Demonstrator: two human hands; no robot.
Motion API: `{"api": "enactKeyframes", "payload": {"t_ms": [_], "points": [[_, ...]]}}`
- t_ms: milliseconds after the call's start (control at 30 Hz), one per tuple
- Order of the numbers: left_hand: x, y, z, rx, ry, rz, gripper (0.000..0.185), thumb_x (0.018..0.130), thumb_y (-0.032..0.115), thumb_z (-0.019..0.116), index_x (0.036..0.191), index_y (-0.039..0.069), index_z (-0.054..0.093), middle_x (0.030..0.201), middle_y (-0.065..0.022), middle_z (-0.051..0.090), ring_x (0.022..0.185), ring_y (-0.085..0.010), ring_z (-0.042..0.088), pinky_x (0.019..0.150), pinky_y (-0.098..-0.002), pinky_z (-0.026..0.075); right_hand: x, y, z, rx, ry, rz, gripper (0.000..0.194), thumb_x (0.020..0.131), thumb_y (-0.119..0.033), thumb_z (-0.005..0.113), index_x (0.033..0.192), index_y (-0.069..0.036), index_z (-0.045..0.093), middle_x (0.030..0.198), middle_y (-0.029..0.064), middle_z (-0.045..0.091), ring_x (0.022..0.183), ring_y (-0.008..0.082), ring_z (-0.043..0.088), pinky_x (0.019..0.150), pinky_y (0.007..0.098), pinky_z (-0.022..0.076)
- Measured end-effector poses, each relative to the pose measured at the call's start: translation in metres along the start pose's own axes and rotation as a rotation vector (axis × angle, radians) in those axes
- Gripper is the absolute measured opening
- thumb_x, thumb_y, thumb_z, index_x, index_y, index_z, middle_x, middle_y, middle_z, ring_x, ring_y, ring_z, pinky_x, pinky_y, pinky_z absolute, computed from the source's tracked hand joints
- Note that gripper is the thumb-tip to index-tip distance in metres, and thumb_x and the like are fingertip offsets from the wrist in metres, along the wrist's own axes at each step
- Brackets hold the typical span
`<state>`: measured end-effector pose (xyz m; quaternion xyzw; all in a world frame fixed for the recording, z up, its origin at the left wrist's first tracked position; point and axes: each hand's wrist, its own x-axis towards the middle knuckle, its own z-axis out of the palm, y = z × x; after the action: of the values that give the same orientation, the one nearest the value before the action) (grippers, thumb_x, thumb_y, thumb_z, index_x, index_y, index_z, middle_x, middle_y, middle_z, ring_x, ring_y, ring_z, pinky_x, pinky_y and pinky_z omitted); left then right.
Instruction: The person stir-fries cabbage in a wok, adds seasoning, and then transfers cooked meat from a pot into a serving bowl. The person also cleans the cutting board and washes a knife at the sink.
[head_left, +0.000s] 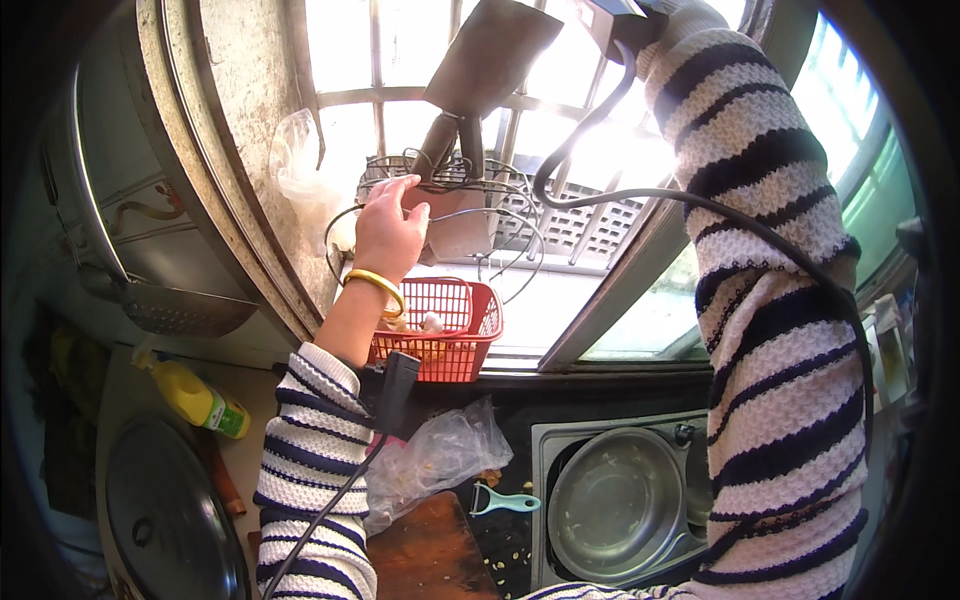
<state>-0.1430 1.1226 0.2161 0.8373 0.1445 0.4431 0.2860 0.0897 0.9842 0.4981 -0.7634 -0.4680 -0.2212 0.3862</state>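
My left hand reaches up to a wire rack at the barred window, its thumb apart from the fingers. Its fingertips are right beside a dark knife handle; whether they touch it I cannot tell. A broad cleaver blade points upward above the rack, with a second dark handle below it. Another wide blade hangs below the rack. A yellow bangle is on my left wrist. My right hand is out of view; my right sleeve rises to a boxy device at the cuff.
Under my left forearm, a red plastic basket stands on the sill. Black cables cross the view. Below are a plastic bag, a peeler, a wooden board, a metal basin in a sink, a yellow bottle and a dark lid.
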Motion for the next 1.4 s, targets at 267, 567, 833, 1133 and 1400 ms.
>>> {"api": "enactKeyframes", "payload": {"t_ms": [267,567,833,1133,1400], "points": [[0.019,0.010,0.009,0.229,-0.073,0.018,0.047,0.077,0.017,0.064,0.119,0.002,0.049,0.122,-0.0155,0.050,0.115,-0.0298,0.047,0.099,-0.0369,0.037,0.006,-0.003,-0.001,0.005,0.009,-0.025,0.027,0.088,-0.024,0.055,0.106,-0.004,0.052,0.086,0.0096,0.060,0.054,0.0136,0.062,0.046,0.0229,0.0515],[0.039,0.005,0.019,0.378,-0.065,-0.102,0.054,0.077,0.018,0.063,0.124,0.002,0.043,0.119,-0.0193,0.046,0.106,-0.0344,0.052,0.091,-0.0388,0.044,0.013,0.003,0.003,0.006,-0.031,-0.015,0.027,0.088,-0.024,0.054,0.106,-0.004,0.052,0.086,0.0095,0.061,0.054,0.0135,0.062,0.047,0.0230,0.0515],[0.025,0.000,0.022,0.672,-0.054,-0.008,0.044,0.078,0.021,0.061,0.118,0.005,0.052,0.119,-0.0151,0.048,0.105,-0.0324,0.052,0.092,-0.0379,0.043,0.018,0.006,0.010,0.022,-0.057,-0.016,0.028,0.088,-0.024,0.054,0.106,-0.004,0.052,0.086,0.0094,0.061,0.055,0.0135,0.062,0.047,0.0231,0.0516],[0.024,-0.011,0.018,0.686,-0.182,0.014,0.037,0.083,0.031,0.055,0.112,0.010,0.059,0.113,-0.0114,0.056,0.109,-0.0321,0.049,0.092,-0.0405,0.041,0.022,0.001,0.026,0.047,-0.092,-0.011,0.028,0.088,-0.025,0.054,0.107,-0.004,0.052,0.087,0.0093,0.061,0.055,0.0135,0.062,0.047,0.0232,0.0516],[0.018,-0.009,0.019,0.714,-0.111,-0.020,0.035,0.085,0.032,0.051,0.112,0.011,0.058,0.113,-0.0072,0.053,0.111,-0.0289,0.045,0.089,-0.0411,0.040,0.029,-0.004,0.052,0.080,-0.120,-0.021,0.028,0.089,-0.025,0.054,0.107,-0.004,0.052,0.087,0.0092,0.061,0.056,0.0134,0.062,0.047,0.0233,0.0517]]}}
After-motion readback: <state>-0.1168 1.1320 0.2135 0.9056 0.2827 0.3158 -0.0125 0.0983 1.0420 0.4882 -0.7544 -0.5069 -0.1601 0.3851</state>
